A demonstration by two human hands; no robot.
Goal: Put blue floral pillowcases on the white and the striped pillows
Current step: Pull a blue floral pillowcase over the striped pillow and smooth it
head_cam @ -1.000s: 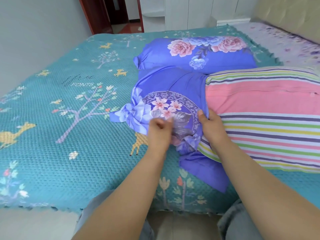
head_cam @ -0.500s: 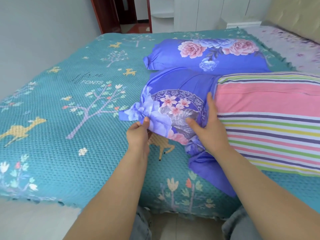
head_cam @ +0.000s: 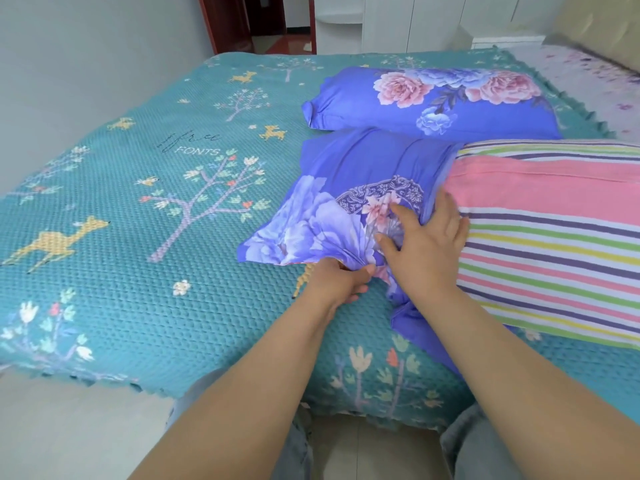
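teal bedspread with its trees and deer fills the view, and the action sits at the near edge of the bed. the left hand now has a bunched corner of the loose blue floral pillowcase pinched in curled fingers, lower and closer to the bed's edge than half a second ago. the right hand has gone from gripping the fold to lying spread on the gathered cloth, fingers relaxed, right against the striped pillow. looks like the opening is being found, with that pillow's end barely covered. behind it the first cased pillow lies finished.
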